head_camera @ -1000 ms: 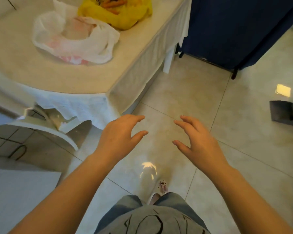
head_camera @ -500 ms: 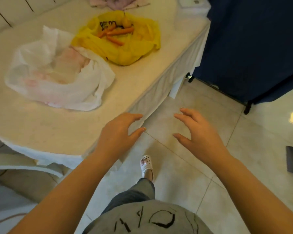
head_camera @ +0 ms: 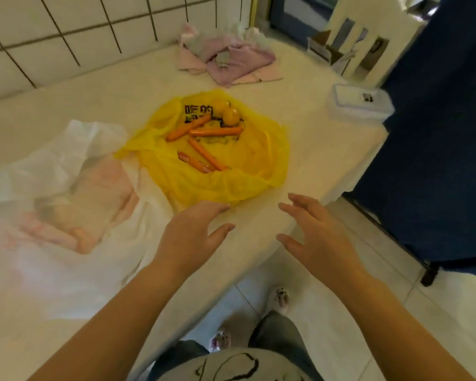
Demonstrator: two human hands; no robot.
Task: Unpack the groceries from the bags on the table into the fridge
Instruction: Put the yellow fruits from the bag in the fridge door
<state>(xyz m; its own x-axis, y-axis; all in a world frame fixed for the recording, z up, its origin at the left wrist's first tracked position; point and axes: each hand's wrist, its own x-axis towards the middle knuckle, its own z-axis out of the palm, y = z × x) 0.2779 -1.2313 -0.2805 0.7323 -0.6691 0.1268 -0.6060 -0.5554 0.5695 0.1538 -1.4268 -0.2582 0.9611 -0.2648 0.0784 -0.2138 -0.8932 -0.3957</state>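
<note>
A yellow plastic bag [head_camera: 248,177] lies open on the cream table [head_camera: 313,160]. Inside it are several carrots [head_camera: 204,155] and a small yellow fruit [head_camera: 229,115]. To its left lies a white plastic bag [head_camera: 66,149] with pinkish contents showing through. My left hand [head_camera: 193,237] hovers over the table just below the yellow bag, fingers spread and holding nothing. My right hand [head_camera: 311,232] is beside it near the table's edge, also spread and empty. No fridge is in view.
A pile of pink cloth [head_camera: 226,60] lies at the back of the table. A clear lidded box [head_camera: 357,101] sits at the right corner. A dark blue curtain on a stand [head_camera: 437,160] hangs right of the table. White tiled wall behind.
I have walked up to the table. The view has risen from the floor onto the bags, and both empty hands have come forward over the table's edge toward the yellow bag.
</note>
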